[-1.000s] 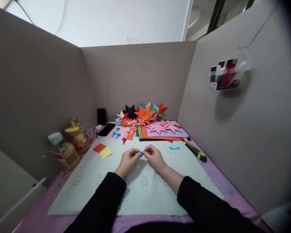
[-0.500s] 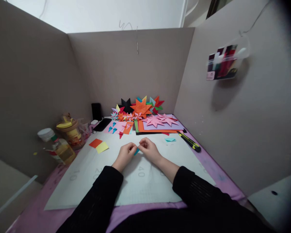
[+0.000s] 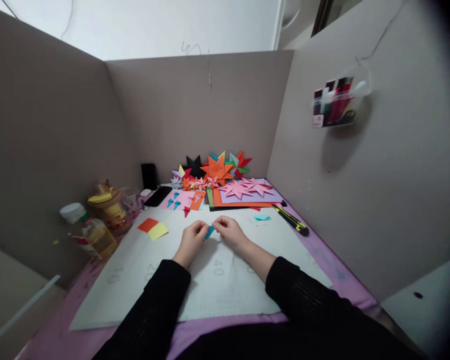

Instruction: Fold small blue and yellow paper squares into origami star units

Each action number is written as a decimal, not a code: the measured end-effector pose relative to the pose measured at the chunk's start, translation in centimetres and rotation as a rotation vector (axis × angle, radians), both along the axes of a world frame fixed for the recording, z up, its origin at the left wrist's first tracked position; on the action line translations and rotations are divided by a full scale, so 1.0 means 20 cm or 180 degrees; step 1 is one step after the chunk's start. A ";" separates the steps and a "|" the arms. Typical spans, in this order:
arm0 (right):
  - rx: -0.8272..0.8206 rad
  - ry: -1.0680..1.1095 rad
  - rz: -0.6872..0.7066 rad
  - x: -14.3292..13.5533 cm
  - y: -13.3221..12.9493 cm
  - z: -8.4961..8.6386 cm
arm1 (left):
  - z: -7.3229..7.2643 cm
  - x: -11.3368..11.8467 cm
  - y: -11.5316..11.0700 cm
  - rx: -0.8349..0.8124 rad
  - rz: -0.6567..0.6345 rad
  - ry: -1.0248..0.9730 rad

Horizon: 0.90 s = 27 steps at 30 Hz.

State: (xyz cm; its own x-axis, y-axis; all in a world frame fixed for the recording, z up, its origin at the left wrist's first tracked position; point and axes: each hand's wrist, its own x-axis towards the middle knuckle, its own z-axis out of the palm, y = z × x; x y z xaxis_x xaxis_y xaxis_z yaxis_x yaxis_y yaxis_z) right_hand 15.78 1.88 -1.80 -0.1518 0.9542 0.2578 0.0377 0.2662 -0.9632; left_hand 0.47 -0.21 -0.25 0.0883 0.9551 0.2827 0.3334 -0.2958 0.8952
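Note:
Between my two hands is a small piece of blue paper (image 3: 209, 232), pinched at its edges above the white mat (image 3: 240, 290). My left hand (image 3: 192, 240) grips its left side with thumb and fingers closed. From the right, my right hand (image 3: 229, 231) pinches the upper right part. Fingers cover much of the paper, so its folds are hard to make out. An orange-red square (image 3: 147, 224) and a yellow square (image 3: 158, 231) of paper lie to the left. A folded light-blue paper piece (image 3: 262, 218) rests on the mat to the right.
Folded paper stars (image 3: 217, 171) stand at the back, with pink stars (image 3: 237, 189) on stacked paper. A utility knife (image 3: 292, 221) lies at the right edge. Bottle (image 3: 99, 235), tub (image 3: 110, 207) and phone (image 3: 158, 196) are on the left. Small folded blue pieces (image 3: 177, 204) sit on pink paper.
The view has shifted slightly. Both hands stay pinched on the blue paper, and a bit more of it now shows between them.

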 end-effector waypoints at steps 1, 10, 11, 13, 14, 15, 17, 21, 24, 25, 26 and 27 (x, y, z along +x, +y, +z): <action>0.0045 -0.0086 -0.0042 -0.01 -0.01 0.00 | 0.00 0.01 0.00 0.0027 -0.0047 0.0016; 0.0308 -0.0262 -0.0335 -0.02 -0.02 0.01 | -0.01 0.02 -0.01 -0.0325 -0.0211 -0.0243; 0.0283 -0.0198 -0.0407 -0.01 -0.01 0.02 | -0.01 0.01 -0.01 -0.0418 -0.0189 -0.0305; 0.0166 0.0034 -0.0596 0.02 0.01 0.02 | -0.01 0.00 0.00 -0.0547 -0.0136 -0.0382; 0.0106 0.0165 -0.0696 0.04 0.02 0.02 | -0.02 -0.01 0.00 -0.0574 -0.0109 -0.0401; 0.0070 0.0281 -0.0784 0.06 0.03 0.02 | -0.02 -0.02 0.00 -0.0579 -0.0092 -0.0429; 0.0110 0.0331 -0.0827 0.08 0.04 0.03 | -0.02 -0.03 0.01 -0.0552 -0.0056 -0.0542; 0.0362 -0.0011 -0.0426 0.06 0.01 0.03 | -0.01 -0.02 0.02 -0.0530 -0.0097 -0.0833; 0.0226 -0.0027 -0.0122 0.03 -0.02 0.02 | 0.00 -0.01 0.01 -0.0627 -0.0360 -0.0809; 0.0094 0.0059 -0.0065 0.02 -0.02 0.01 | 0.00 -0.01 0.00 -0.0704 -0.0430 -0.0819; -0.0046 0.0177 -0.0026 0.02 -0.02 0.00 | 0.00 -0.01 0.00 -0.0794 -0.0470 -0.0863; -0.0164 0.0308 0.0007 0.01 -0.02 -0.01 | 0.00 -0.01 0.00 -0.0879 -0.0485 -0.0935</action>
